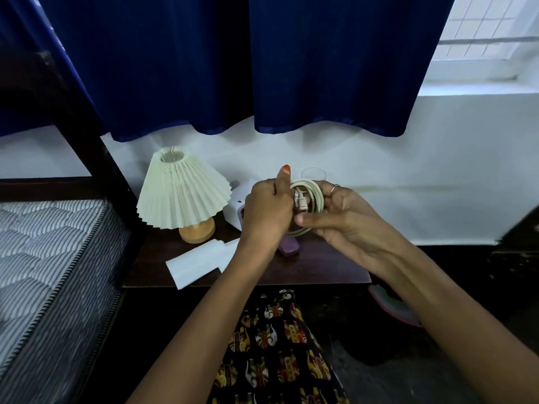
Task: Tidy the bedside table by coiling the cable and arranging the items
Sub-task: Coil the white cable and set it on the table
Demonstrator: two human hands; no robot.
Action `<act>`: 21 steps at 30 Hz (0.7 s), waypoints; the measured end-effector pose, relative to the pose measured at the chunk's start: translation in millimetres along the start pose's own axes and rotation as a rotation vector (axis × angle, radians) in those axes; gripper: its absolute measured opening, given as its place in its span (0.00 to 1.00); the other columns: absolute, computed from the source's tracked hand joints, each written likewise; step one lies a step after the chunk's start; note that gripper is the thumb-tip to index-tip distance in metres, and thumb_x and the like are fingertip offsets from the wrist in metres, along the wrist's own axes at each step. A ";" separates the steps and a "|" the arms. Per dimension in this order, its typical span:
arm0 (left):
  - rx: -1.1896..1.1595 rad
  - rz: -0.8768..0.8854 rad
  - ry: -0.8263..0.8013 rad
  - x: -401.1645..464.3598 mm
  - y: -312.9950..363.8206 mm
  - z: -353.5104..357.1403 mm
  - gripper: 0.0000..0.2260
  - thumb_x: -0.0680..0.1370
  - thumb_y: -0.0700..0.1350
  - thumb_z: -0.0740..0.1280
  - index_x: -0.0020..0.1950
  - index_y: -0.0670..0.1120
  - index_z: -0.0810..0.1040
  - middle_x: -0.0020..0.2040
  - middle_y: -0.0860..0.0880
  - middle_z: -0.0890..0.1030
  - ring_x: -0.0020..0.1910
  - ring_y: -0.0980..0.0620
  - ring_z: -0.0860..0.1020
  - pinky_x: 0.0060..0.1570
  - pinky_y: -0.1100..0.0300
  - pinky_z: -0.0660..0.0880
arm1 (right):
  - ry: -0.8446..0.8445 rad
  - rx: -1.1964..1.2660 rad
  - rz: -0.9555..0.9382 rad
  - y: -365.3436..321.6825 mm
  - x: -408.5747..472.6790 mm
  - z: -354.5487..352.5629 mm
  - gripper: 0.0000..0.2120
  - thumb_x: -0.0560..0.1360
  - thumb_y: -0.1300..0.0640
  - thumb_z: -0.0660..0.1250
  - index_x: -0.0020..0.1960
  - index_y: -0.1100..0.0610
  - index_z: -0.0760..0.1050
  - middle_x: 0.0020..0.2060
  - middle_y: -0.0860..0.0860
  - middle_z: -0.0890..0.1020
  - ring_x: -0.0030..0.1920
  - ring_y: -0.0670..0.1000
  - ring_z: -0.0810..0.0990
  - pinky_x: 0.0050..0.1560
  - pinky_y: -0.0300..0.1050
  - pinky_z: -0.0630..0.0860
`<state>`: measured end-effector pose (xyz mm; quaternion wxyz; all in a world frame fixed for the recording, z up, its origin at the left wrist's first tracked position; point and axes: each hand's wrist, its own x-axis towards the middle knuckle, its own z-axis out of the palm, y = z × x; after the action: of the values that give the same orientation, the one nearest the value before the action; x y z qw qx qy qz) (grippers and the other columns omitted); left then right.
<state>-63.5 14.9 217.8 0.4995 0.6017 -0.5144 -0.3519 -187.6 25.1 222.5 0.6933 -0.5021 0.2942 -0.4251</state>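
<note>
**Cable held coiled above the desk**

Cable, pale and wound into several loops, is held in the air above the dark desk, between the two hands. The left hand is curled around the left side of the coil, its thumb raised. The right hand is closed on the right side, the thumb laid across the loops below and the fingers wrapped behind. A connector end is seen at the middle of the coil, between the hands.

On the desk, a lamp with a pleated cream shade stands at the left. A white box-like object lies behind the left hand, and a glass is seen behind the coil. White papers lie near the front edge, with a small purple object just beside them. A striped mattress is seen to the left.
</note>
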 end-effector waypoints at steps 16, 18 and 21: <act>-0.123 -0.288 -0.096 22.1 -40.4 51.6 0.20 0.81 0.53 0.55 0.34 0.44 0.72 0.28 0.48 0.70 0.25 0.52 0.68 0.25 0.63 0.66 | 0.334 -0.502 -0.301 47.9 10.1 -52.7 0.11 0.74 0.65 0.67 0.46 0.50 0.82 0.40 0.43 0.85 0.45 0.44 0.82 0.54 0.41 0.76; -0.136 -0.343 -0.171 25.2 -48.9 56.8 0.19 0.82 0.53 0.55 0.36 0.44 0.73 0.29 0.47 0.71 0.25 0.52 0.69 0.21 0.66 0.66 | 0.375 -0.410 -0.257 56.6 9.3 -61.8 0.09 0.75 0.66 0.65 0.49 0.54 0.81 0.37 0.47 0.84 0.39 0.46 0.80 0.47 0.39 0.77; -0.137 -0.446 -0.298 29.0 -65.1 61.5 0.20 0.81 0.55 0.56 0.37 0.43 0.72 0.24 0.51 0.70 0.17 0.57 0.67 0.22 0.65 0.66 | 0.422 -0.267 -0.170 72.4 6.7 -74.3 0.11 0.75 0.64 0.64 0.58 0.61 0.75 0.38 0.57 0.82 0.38 0.51 0.79 0.44 0.39 0.78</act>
<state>-97.3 -29.7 142.1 0.3680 0.6064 -0.4120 -0.5719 -225.3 -4.3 130.2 0.5060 -0.5124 0.4426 -0.5344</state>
